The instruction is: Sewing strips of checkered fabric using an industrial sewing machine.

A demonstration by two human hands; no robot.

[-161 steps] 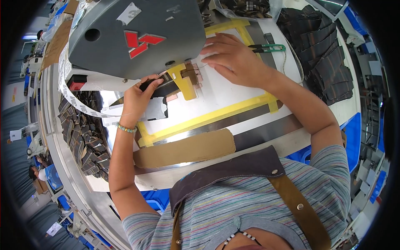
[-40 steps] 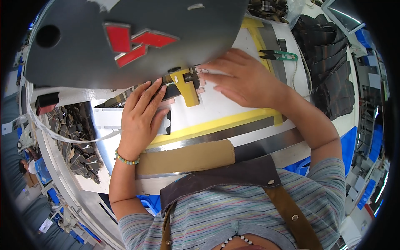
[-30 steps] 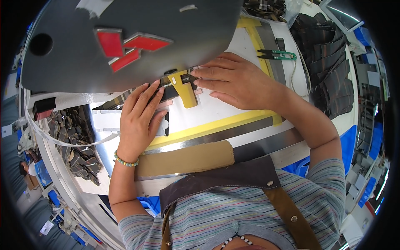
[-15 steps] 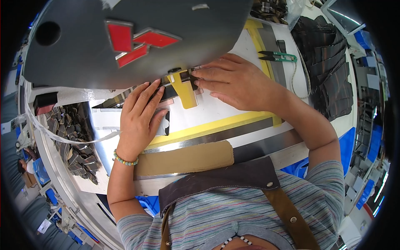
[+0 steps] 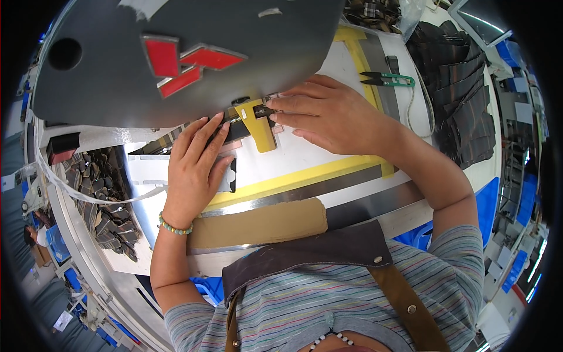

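Note:
Both hands lie at the work area of a dark sewing machine, whose big head [image 5: 234, 76] hides much of what is under it. My left hand [image 5: 192, 161] rests palm down with its fingers stretched out, over a dark checked fabric strip [image 5: 157, 144] left of the yellow guard [image 5: 260, 132]. To the right of that guard, my right hand [image 5: 337, 114] lies flat, its fingertips reaching the dark piece beside the presser area. Both thumbs are stretched out, and neither hand grips anything. The needle cannot be made out.
Green-handled thread snips [image 5: 388, 79] lie on the right, left of a pile of dark checked fabric pieces [image 5: 454, 97]. More small fabric pieces [image 5: 102, 199] are heaped at the left. A brown strip [image 5: 258, 225] lies along the near edge, below yellow tape [image 5: 293, 176].
The whole view has shifted slightly. Both hands keep nearly the same pose and place beside the yellow guard.

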